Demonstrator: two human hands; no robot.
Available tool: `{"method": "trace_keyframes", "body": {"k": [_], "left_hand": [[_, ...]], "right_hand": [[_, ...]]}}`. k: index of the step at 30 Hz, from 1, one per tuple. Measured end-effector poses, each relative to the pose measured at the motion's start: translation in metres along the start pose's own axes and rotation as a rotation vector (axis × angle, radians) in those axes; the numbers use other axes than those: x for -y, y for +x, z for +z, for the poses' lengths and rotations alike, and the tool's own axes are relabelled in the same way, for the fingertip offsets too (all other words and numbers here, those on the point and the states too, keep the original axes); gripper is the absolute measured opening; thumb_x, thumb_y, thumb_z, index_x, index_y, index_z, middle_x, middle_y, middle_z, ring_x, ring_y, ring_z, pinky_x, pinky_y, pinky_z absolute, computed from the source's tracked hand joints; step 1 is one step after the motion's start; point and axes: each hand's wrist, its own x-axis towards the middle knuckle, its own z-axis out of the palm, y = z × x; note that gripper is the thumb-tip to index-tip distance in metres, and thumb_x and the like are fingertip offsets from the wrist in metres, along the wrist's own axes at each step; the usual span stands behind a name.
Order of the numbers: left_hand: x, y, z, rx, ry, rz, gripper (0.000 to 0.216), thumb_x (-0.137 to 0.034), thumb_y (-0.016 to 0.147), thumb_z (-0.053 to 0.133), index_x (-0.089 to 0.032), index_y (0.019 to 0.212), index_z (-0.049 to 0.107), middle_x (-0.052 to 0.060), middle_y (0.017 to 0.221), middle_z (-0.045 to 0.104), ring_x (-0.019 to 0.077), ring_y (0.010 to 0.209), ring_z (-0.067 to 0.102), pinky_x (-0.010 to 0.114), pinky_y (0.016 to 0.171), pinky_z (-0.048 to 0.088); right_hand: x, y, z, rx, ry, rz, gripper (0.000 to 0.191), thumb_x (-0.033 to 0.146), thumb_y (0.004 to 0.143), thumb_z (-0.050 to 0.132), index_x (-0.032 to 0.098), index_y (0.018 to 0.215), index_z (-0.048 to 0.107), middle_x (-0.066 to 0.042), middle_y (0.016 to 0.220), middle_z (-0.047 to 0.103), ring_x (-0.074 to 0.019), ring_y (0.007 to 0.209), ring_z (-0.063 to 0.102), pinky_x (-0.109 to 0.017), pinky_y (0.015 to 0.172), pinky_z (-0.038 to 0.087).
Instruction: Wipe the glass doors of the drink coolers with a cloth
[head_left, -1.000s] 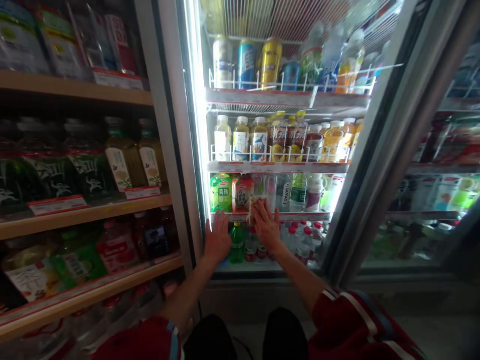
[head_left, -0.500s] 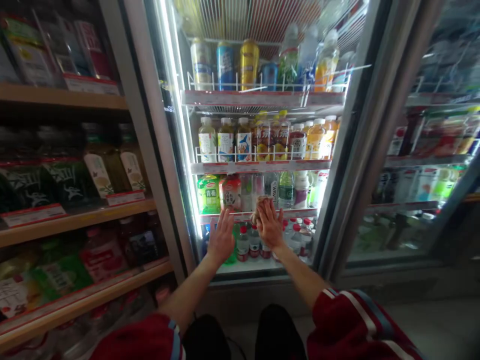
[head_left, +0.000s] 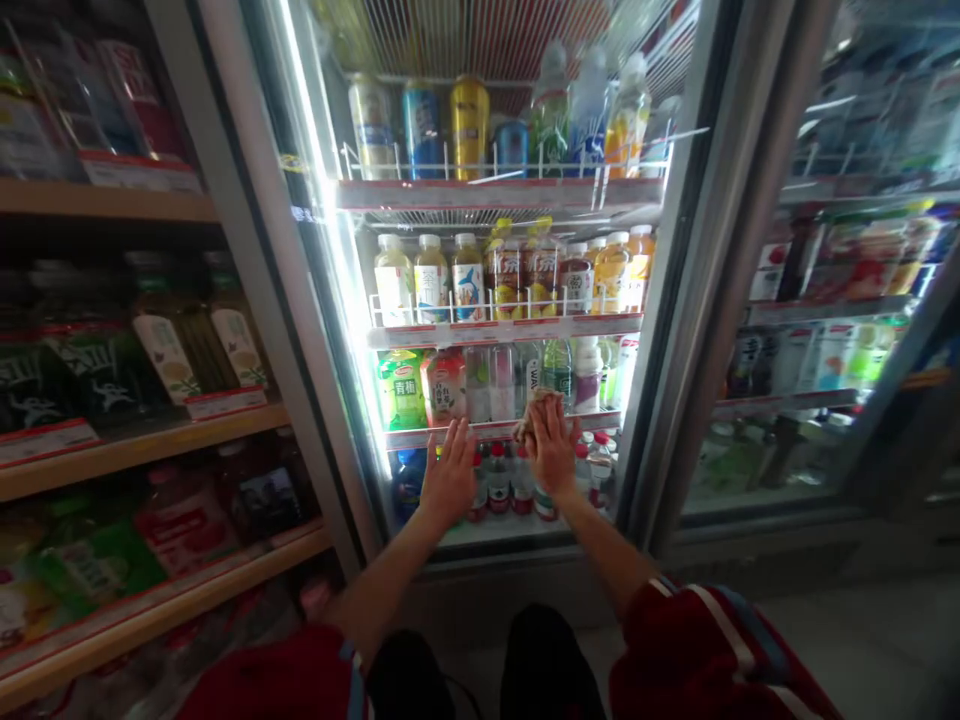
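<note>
The cloth (head_left: 538,412) is bunched under the right hand (head_left: 553,452), which holds it pressed, it seems, to the glass (head_left: 480,345) of the fridge, in front of a lower shelf edge (head_left: 420,437). The left hand (head_left: 448,482) grips nothing, fingers straight and palm toward the glass; whether it touches cannot be told. Wiping looks like the step in hand; another stroke would call for even pressure under the right palm. Beyond the glass stand bottles (head_left: 498,480); a metal frame (head_left: 731,270) runs to the right.
</note>
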Motion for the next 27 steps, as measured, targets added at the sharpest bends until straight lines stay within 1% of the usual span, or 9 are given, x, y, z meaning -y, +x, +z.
{"method": "trace_keyframes", "body": {"k": [2,5,7,13,15,17,21,24,27], "left_hand": [[-0.006,0.001,0.003,0.031,-0.009,0.003,0.057,-0.012,0.079,0.045,-0.011,0.136,0.040,0.014,0.150,0.027,0.0278,0.140,0.022,0.055,0.112,0.018],[-0.017,0.006,0.006,0.056,-0.023,0.039,0.058,-0.012,0.079,0.044,-0.012,0.136,0.040,0.014,0.150,0.028,0.0276,0.140,0.022,0.054,0.112,0.019],[-0.024,0.010,0.008,0.061,-0.030,0.068,0.059,-0.012,0.079,0.045,-0.012,0.137,0.039,0.014,0.150,0.028,0.0269,0.140,0.021,0.054,0.113,0.018],[-0.030,0.017,0.014,0.066,-0.022,0.068,0.058,-0.013,0.078,0.045,-0.014,0.136,0.041,0.013,0.149,0.029,0.0268,0.140,0.022,0.053,0.113,0.016],[-0.034,0.020,0.016,0.061,-0.026,0.079,0.058,-0.013,0.077,0.045,-0.014,0.136,0.042,0.013,0.149,0.030,0.0266,0.139,0.024,0.052,0.113,0.017],[-0.041,0.025,0.019,0.032,-0.040,0.099,0.057,-0.012,0.077,0.044,-0.013,0.134,0.044,0.013,0.149,0.031,0.0265,0.139,0.026,0.052,0.113,0.018],[-0.059,0.041,0.028,-0.126,-0.118,0.143,0.056,-0.010,0.076,0.040,-0.014,0.131,0.048,0.013,0.145,0.038,0.0261,0.137,0.031,0.052,0.114,0.016],[-0.065,0.056,0.043,-0.230,-0.230,0.181,0.055,-0.016,0.078,0.040,-0.014,0.133,0.045,0.014,0.145,0.037,0.0274,0.137,0.030,0.053,0.114,0.013],[-0.065,0.063,0.050,-0.274,-0.278,0.211,0.059,-0.018,0.080,0.039,-0.016,0.139,0.037,0.013,0.147,0.034,0.0273,0.138,0.027,0.054,0.114,0.012]], "right_hand": [[0.001,-0.004,0.001,0.021,0.007,-0.028,0.047,0.023,0.089,0.043,0.018,0.135,0.045,-0.014,0.146,0.037,-0.0251,0.140,0.022,-0.052,0.111,0.011],[0.003,-0.008,0.002,0.070,0.018,-0.141,0.044,0.022,0.088,0.045,0.020,0.132,0.049,-0.012,0.144,0.041,-0.0235,0.139,0.024,-0.050,0.112,0.010],[-0.003,-0.010,0.000,0.063,0.007,-0.161,0.042,0.021,0.088,0.044,0.021,0.130,0.051,-0.011,0.143,0.043,-0.0225,0.138,0.026,-0.049,0.112,0.009],[-0.055,-0.008,-0.007,-0.040,-0.051,0.071,0.045,0.021,0.088,0.041,0.016,0.132,0.049,-0.015,0.146,0.036,-0.0241,0.138,0.027,-0.051,0.110,0.015],[-0.063,-0.008,-0.009,-0.045,-0.065,0.141,0.046,0.021,0.088,0.040,0.016,0.134,0.047,-0.016,0.147,0.034,-0.0248,0.137,0.028,-0.051,0.109,0.017],[-0.062,-0.009,-0.013,-0.021,-0.085,0.149,0.047,0.019,0.087,0.041,0.016,0.133,0.047,-0.016,0.147,0.034,-0.0250,0.136,0.030,-0.049,0.108,0.021],[-0.064,-0.004,-0.016,0.087,-0.104,-0.001,0.048,0.017,0.084,0.045,0.020,0.132,0.049,-0.014,0.144,0.040,-0.0245,0.135,0.032,-0.048,0.108,0.021],[-0.090,0.012,-0.018,0.102,-0.148,0.108,0.054,0.014,0.083,0.045,0.019,0.137,0.043,-0.014,0.148,0.034,-0.0257,0.138,0.027,-0.049,0.108,0.022],[-0.120,0.029,-0.026,0.077,-0.203,0.263,0.060,0.011,0.080,0.043,0.015,0.140,0.038,-0.016,0.149,0.029,-0.0272,0.139,0.024,-0.048,0.106,0.028]]}}
